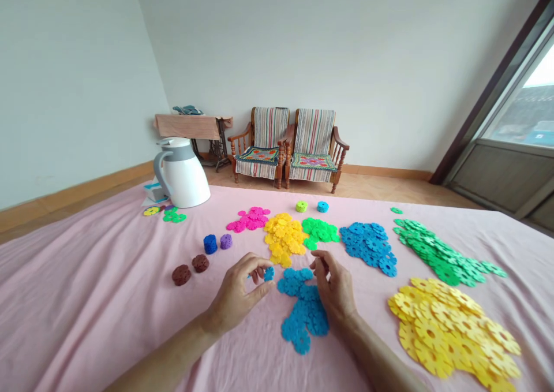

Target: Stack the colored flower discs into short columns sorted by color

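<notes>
My left hand (pixel 240 292) is curled with a blue snowflake disc (pixel 269 273) between thumb and fingers; another bit of blue shows behind the fingers. To its right, a loose pile of blue snowflake discs (pixel 303 308) lies on the pink cloth. At the pile's right edge is my right hand (pixel 335 282), its fingers bent inward and closed; whatever they may hold is hidden. Just beyond both hands spread a yellow-orange disc pile (pixel 284 236) and a bright green one (pixel 320 231).
Brown stacks (pixel 181 275), a dark blue stack (pixel 210 243) and a purple stack (pixel 225 241) stand at left. A white jug (pixel 184 175) is behind them. Pink discs (pixel 249 219) lie centrally; darker blue (pixel 367 246), green (pixel 441 252) and large yellow piles (pixel 454 328) lie right.
</notes>
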`<state>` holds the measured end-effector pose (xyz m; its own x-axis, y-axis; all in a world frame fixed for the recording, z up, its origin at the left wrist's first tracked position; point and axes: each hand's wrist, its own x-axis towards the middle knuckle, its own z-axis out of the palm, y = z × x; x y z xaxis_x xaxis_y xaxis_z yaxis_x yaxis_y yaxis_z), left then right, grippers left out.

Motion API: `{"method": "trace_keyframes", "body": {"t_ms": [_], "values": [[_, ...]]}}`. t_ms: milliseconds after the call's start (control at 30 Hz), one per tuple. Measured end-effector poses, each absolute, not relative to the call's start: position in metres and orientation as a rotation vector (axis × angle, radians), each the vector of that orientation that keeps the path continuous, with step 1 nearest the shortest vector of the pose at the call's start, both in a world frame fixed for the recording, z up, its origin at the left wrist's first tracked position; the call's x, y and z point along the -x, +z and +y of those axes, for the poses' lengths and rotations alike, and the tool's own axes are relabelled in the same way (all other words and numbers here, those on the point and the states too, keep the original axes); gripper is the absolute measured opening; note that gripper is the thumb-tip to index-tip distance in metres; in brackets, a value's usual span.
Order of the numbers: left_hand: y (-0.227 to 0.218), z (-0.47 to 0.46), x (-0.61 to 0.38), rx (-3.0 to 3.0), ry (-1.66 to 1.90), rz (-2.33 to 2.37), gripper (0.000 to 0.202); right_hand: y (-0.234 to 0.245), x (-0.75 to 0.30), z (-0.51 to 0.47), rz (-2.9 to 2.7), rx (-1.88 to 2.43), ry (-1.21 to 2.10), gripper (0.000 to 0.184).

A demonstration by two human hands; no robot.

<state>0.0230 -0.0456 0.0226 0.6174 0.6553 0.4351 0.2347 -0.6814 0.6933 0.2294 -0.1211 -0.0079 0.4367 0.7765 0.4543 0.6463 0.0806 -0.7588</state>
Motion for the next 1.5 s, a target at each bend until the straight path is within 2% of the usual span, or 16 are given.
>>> {"method": "trace_keyframes", "body": {"t_ms": [267, 533, 833, 1100, 1500], "values": [[0.021, -0.049, -0.025, -2.224, 0.897, 0.705, 0.018, -0.006, -0.226, -0.124, -1.321, 1.597, 0.294, 0.026], [0.016, -0.045, -0.026, -2.246, 0.886, 0.718, 0.019, -0.013, -0.225, -0.122, -1.034, 1.407, 0.61, 0.03], [0.011, -0.039, -0.022, -2.292, 0.938, 0.597, 0.027, -0.017, -0.221, -0.116, -0.737, 1.385, 0.767, 0.04], [0.01, -0.037, -0.02, -2.314, 0.965, 0.594, 0.03, -0.019, -0.225, -0.116, -0.75, 1.444, 0.776, 0.043], [0.038, -0.05, -0.006, -2.479, 1.059, 0.793, 0.024, -0.014, -0.221, -0.117, -0.857, 1.447, 0.714, 0.04]]}}
